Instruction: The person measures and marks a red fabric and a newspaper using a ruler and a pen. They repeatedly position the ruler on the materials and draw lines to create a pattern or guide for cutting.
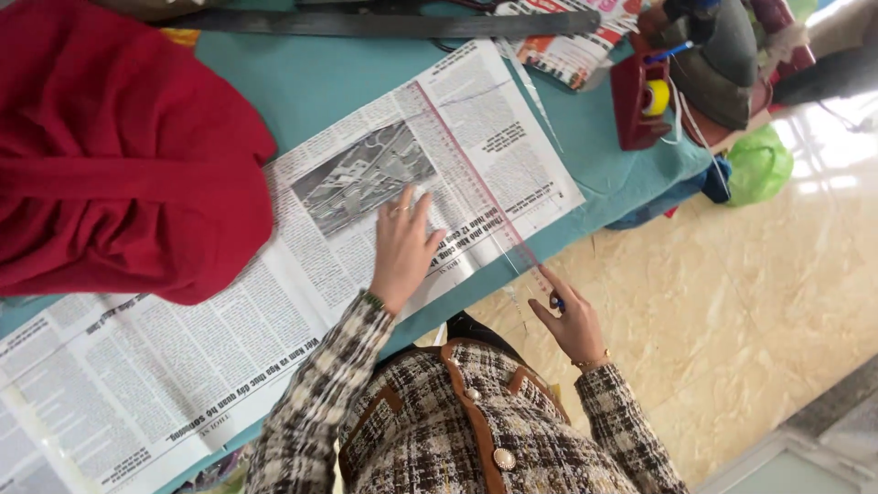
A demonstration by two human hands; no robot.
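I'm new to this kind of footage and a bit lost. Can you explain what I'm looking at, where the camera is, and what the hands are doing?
One camera, worn on a person's head, looks down at their own bare hands. The left hand lies flat on a spread newspaper, pressing on a long clear ruler. The right hand holds a small blue pen or marker at the ruler's near end, by the table edge. The teal table also carries red cloth and a red holder.

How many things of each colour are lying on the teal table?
Red: 2, the big red fabric bundle and the red plastic holder
Black and white: 1, the printed newspaper sheet
Clear: 1, the long transparent ruler
Dark grey: 1, the long dark metal straightedge
Total: 5
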